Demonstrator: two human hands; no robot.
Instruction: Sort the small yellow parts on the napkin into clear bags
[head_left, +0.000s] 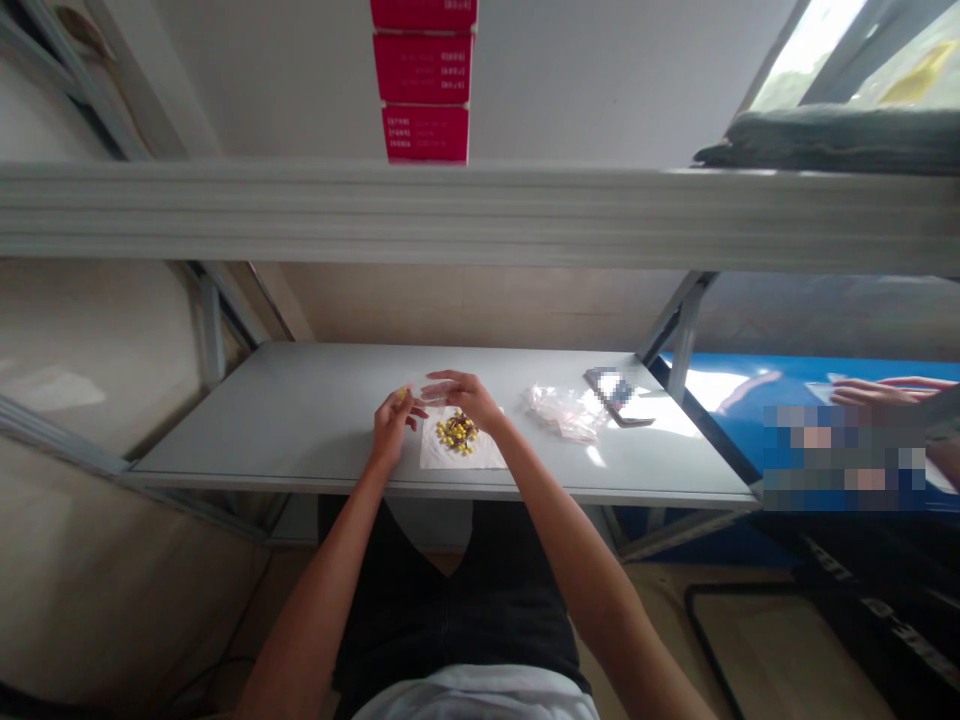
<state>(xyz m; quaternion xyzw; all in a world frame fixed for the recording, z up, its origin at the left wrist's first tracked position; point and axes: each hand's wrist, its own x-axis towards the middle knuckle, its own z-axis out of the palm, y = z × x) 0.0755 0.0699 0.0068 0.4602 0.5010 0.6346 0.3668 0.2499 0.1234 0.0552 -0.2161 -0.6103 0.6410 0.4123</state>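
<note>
**Small loose yellow-tipped pieces [457, 433] sit on a white cloth [442, 461] near the desk's [285, 420] front edge**

The cloth is the landmark. It lies flat just inside the front edge of the desk, so a snag from the right forearm, which passes close over its right side, could drag it and tip its load to the floor. The heap itself is loose, and some pieces at its fringe could roll off if brushed. The left hand [390, 425], beside the cloth's left edge, is narrowed in a pinch around a yellow piece [403, 393]; a slack pinch could let this drop. The right hand [466, 388], above the cloth's far side, has its fingers stretched out; whether they grip anything, I cannot tell. Thin clear film [431, 392] spans the gap between the hands, and being limp it could fold or slip.

As for containers, the stack of red boxes [425, 70] stands on the shelf [480, 215] above and beyond the cloth; what they hold is hidden. Right of the cloth is a crumpled heap of clear plastic bags [566, 412], with faint pinkish marks; whether anything is inside is unclear. The film may be a small bag, but its opening and any contents are too blurred to make out.
</note>
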